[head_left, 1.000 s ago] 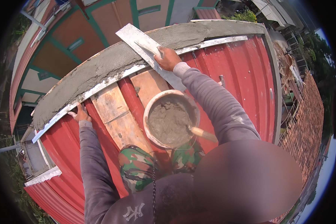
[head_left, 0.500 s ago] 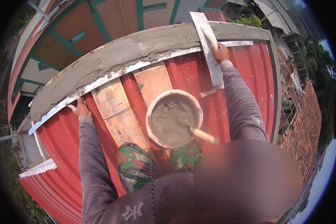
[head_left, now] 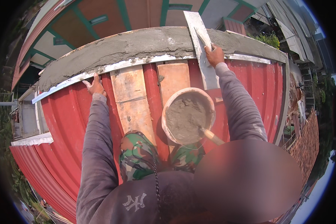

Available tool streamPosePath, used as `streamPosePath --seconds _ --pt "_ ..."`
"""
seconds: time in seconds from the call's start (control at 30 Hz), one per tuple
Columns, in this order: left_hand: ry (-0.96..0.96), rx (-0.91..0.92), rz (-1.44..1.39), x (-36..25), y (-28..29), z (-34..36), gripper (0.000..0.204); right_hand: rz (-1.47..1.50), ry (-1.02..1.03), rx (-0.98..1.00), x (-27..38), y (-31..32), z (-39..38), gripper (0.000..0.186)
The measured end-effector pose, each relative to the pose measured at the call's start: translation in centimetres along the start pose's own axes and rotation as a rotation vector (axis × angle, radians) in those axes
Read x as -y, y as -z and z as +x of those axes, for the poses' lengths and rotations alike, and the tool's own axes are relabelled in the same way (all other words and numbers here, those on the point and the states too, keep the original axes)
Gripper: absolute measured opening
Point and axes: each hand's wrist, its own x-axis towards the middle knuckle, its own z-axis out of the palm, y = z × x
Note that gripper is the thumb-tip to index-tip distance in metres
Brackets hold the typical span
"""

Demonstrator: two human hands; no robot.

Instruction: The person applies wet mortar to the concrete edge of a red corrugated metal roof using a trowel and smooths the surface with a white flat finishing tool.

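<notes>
My right hand (head_left: 214,56) is closed round the handle of a long, pale plastering float (head_left: 198,44). The float lies across a band of wet grey mortar (head_left: 130,44) on top of the wall, its near end reaching over the red roofing. At the band's near edge runs a long, mortar-smeared straightedge (head_left: 114,66). Thumb and forefinger spread, my left hand (head_left: 96,87) touches the lower edge of this straightedge. Between my arms stands a round bucket (head_left: 211,106) of mortar (head_left: 184,117), with a wooden-handled tool (head_left: 212,136) standing in it, its head buried.
Ribbed red metal roofing (head_left: 69,119) lies beneath me. Two wooden boards (head_left: 132,100) rest on it, running toward the wall. My knees, in camouflage trousers (head_left: 136,153), are close to the bucket. A building with green trim (head_left: 123,15) stands beyond the wall.
My right hand has drawn the float leftward along the mortar band and straightedge. My left hand stays at the straightedge. The whole view has shifted slightly.
</notes>
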Motion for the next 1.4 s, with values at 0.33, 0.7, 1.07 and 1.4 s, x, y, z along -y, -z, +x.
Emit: streamPosePath --seconds 0.33,0.7,1.07,1.4 --pt "0.017 0.015 -0.022 0.4 0.4 0.6 0.113 0.097 0.213 0.207 16.5 -7.5 -4.0 0.058" --pt "0.068 0.044 -0.009 0.0 0.0 0.0 0.115 -0.011 0.225 0.245 13.5 -4.4 -3.4 0.050" --pt "0.041 0.025 -0.057 1.1 0.3 1.1 0.113 -0.181 -0.077 -0.043 -7.1 6.9 0.7 0.065" --pt "0.017 -0.023 -0.073 1.3 -0.2 0.7 0.109 -0.067 -0.187 -0.132 -11.0 12.1 -0.5 0.061"
